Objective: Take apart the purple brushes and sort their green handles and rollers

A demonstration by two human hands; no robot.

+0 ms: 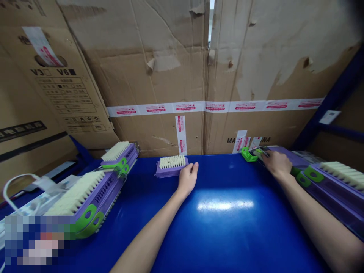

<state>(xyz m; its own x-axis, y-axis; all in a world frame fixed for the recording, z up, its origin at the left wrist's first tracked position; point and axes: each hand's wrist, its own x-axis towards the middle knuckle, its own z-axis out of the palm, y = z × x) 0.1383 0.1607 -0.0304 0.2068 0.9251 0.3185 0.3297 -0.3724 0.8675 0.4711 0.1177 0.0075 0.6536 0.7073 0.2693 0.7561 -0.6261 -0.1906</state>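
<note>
My left hand [188, 179] is closed on the right end of a purple scrubbing brush [171, 167], whose cream bristles face up, near the back of the blue tabletop [216, 235]. Over at the right, my right hand [276, 163] is reaching to the back of the table with its fingers pinched together. Something thin and metallic [260, 148] sticks out at the fingertips, too small to name. Just left of those fingers lies a bright green plastic part [249, 154], like the green ends on the other brushes.
Stacked purple brushes with green ends [91, 201] stand at the left, with another brush stack [119, 157] behind them. More purple brushes [330, 185] sit at the right, beside my right forearm. Cardboard [159, 76] walls the back. A white cable [17, 180] curves at far left.
</note>
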